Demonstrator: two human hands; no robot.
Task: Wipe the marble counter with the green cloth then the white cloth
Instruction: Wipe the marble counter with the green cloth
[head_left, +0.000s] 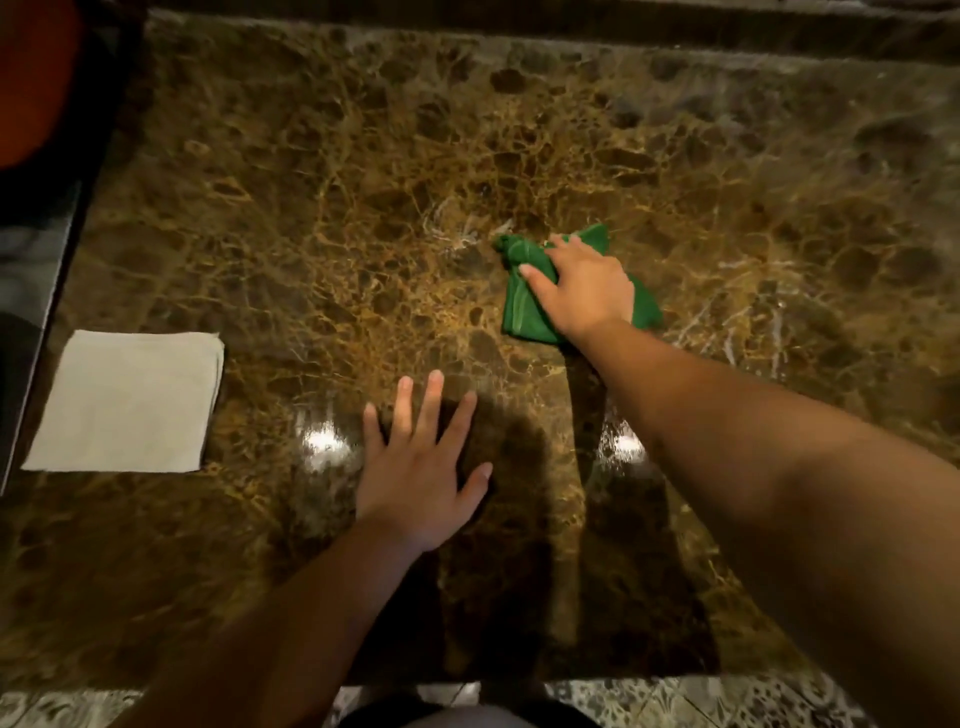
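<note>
Pressing down on the green cloth (524, 306), the right hand (584, 288) was seen right of the middle of the marble bench (322, 208), its arm stretched out from the lower right. The fingers (540, 283) were laid flat and slightly spread over the bunched fabric, so the grip was open-palmed rather than clenched; nothing was pinched between fingers and thumb as far as could be told, since the underside of the hand was hidden. The cloth was crumpled, with a corner left sticking out past the fingertips and another edge shown beyond the wrist.

The left hand (421, 467) was rested flat on the bare bench nearer the front edge, fingers spread wide, nothing held in it. It was kept well apart from the green cloth.

The white cloth (127, 402) was found folded square and lying flat near the left edge of the bench, untouched by either hand. Two bright reflections were seen on the polished stone beside the left hand.
</note>
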